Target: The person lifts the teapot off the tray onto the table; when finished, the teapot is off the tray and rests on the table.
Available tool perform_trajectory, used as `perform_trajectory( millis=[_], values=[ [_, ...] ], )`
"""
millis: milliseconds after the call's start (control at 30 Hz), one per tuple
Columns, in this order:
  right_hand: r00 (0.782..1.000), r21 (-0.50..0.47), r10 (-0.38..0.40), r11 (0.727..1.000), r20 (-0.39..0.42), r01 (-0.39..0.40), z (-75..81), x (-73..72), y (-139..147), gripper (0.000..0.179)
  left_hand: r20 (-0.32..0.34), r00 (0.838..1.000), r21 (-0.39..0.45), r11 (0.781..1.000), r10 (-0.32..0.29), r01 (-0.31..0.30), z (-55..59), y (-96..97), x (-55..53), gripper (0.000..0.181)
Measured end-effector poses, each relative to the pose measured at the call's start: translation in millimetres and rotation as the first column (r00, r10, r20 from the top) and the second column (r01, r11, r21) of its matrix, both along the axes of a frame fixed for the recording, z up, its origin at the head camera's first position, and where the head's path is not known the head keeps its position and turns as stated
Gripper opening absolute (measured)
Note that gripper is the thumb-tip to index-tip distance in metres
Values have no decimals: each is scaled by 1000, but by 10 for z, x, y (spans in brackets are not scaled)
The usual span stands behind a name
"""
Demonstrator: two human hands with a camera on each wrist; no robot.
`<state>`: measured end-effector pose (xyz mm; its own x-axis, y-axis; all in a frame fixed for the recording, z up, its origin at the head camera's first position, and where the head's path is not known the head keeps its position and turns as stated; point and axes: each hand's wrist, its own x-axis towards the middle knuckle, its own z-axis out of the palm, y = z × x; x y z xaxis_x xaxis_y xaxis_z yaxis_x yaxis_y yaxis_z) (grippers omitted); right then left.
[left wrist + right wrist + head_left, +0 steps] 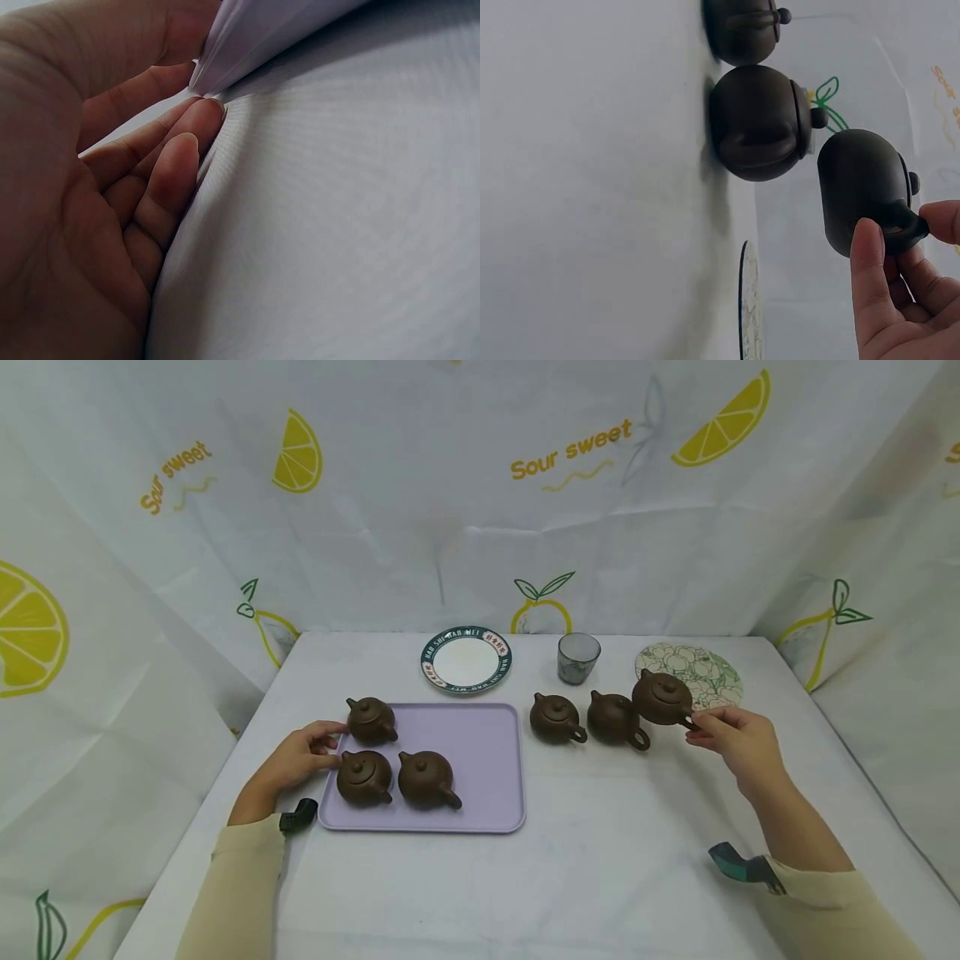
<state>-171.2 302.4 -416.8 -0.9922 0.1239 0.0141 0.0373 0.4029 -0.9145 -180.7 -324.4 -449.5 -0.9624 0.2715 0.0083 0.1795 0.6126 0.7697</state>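
Observation:
My right hand [738, 747] pinches the handle of a brown teapot [662, 697], which it holds raised off the table beside two others. Those are a teapot [553, 718] and another teapot [613, 720], both standing on the table with handles toward the front right. At the left, my left hand [296, 762] grips the edge of a lilac tray [487, 768], thumb and fingers at its rim [247, 37]. On the tray stand three brown teapots: one at the back left [371, 721], one at the front left [364, 777] and one near the middle [426, 779].
Behind the tray lies a white plate [467, 662] with a dark green patterned rim. A grey glass [577, 657] stands at the back. Partly behind the raised teapot is a round floral mat [712, 672]. White printed cloth [420, 552] hangs around the table.

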Motion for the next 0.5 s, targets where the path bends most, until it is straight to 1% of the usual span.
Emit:
perform_trajectory(
  millis=[167,333,500],
  values=[
    [999,42,-26,999,32,24,-104,17,134,42,-4,1000,-8,1000,3,-3,1,6,0,50],
    [995,83,-43,996,91,35,-200,14,246,43,-5,1000,-11,1000,13,-13,5,10,7,49],
    [992,31,-30,999,126,26,-275,0,336,43,-9,1000,-19,1000,18,-18,12,18,15,48]
  ],
)
